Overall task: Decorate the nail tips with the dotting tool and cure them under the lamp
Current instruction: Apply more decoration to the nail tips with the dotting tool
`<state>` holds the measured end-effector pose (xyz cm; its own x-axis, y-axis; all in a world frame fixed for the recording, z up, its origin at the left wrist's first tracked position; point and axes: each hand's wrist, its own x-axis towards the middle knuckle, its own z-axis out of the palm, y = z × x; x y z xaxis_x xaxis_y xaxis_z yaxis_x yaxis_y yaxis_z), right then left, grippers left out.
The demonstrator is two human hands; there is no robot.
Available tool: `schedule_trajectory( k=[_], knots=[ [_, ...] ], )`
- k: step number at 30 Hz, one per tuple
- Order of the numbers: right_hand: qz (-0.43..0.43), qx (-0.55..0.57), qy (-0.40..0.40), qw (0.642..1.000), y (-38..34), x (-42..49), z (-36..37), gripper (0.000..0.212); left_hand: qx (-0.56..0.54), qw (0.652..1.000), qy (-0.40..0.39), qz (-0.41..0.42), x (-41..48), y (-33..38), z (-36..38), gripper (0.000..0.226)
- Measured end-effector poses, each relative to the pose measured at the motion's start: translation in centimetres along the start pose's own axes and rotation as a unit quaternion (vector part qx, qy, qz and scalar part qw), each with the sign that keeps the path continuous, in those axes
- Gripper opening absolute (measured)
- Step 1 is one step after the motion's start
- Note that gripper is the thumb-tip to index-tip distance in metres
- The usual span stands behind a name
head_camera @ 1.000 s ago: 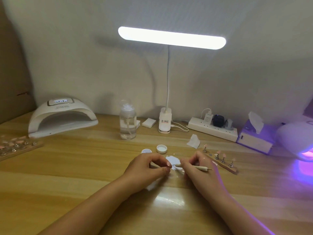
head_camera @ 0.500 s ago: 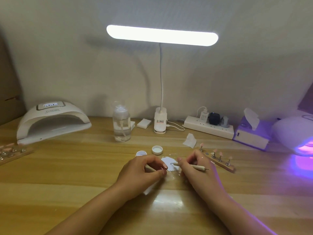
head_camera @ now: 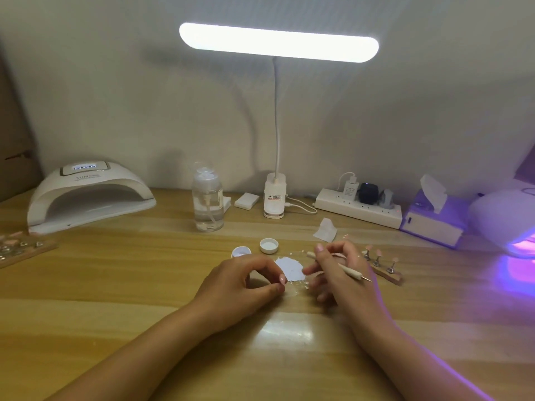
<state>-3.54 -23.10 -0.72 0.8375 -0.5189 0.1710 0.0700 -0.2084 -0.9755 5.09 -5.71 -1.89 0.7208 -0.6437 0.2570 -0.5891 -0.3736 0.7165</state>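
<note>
My right hand (head_camera: 338, 273) holds the dotting tool (head_camera: 347, 267) between thumb and forefinger, its metal tip pointing right toward a wooden stand of pink nail tips (head_camera: 382, 264). My left hand (head_camera: 243, 282) rests on the table with thumb and forefinger pinched together; whatever sits between them is hidden. A white paint patch (head_camera: 291, 269) lies between the hands. An open small jar (head_camera: 241, 251) and its lid (head_camera: 269, 245) sit just behind. A white curing lamp (head_camera: 86, 195) stands at far left, and a second lamp (head_camera: 509, 224) glows purple at far right.
A board of nail tips (head_camera: 20, 250) lies at the left edge. Along the back stand a clear pump bottle (head_camera: 208, 198), cotton pads (head_camera: 246, 201), the lit desk lamp (head_camera: 274, 199), a power strip (head_camera: 359, 208) and a tissue box (head_camera: 431, 218). A loose pad (head_camera: 325, 230) lies mid-table.
My right hand has lifted off the white patch and spread its fingers, still holding the tool. The thin stick seen in my left hand earlier no longer shows.
</note>
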Motion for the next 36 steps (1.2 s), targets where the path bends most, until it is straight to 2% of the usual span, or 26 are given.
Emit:
schedule_trajectory(
  k=[3,6,10,15,25,30,36],
  knots=[
    [-0.021,-0.002,-0.009,1.0,-0.4,-0.2,-0.1,0.024,0.008,1.0,0.011,0.004,0.0,0.1,0.1,0.018],
    [0.007,0.04,-0.002,0.999,-0.4,-0.3,0.2,0.033,0.011,1.0,0.012,0.006,0.1,0.0,0.2,0.019],
    [0.036,0.102,-0.006,0.994,-0.4,-0.4,0.8,0.025,0.025,1.0,0.014,0.01,0.1,-0.1,0.2,0.018],
    [0.04,0.059,-0.033,0.997,-0.2,-0.5,0.8,0.021,0.032,0.999,0.014,0.032,0.0,-0.2,0.4,0.015],
    [0.029,0.036,-0.062,0.997,-0.1,-0.6,0.9,0.038,0.03,0.998,0.01,0.058,0.1,-0.5,0.7,0.011],
    [0.032,0.048,-0.074,0.996,-0.5,-0.8,1.2,0.021,0.022,0.998,0.008,0.062,0.0,-0.5,0.5,0.014],
    [0.028,0.04,-0.081,0.995,-0.3,-0.8,1.2,0.015,0.025,0.998,0.01,0.062,0.1,-0.6,0.5,0.015]
  ],
)
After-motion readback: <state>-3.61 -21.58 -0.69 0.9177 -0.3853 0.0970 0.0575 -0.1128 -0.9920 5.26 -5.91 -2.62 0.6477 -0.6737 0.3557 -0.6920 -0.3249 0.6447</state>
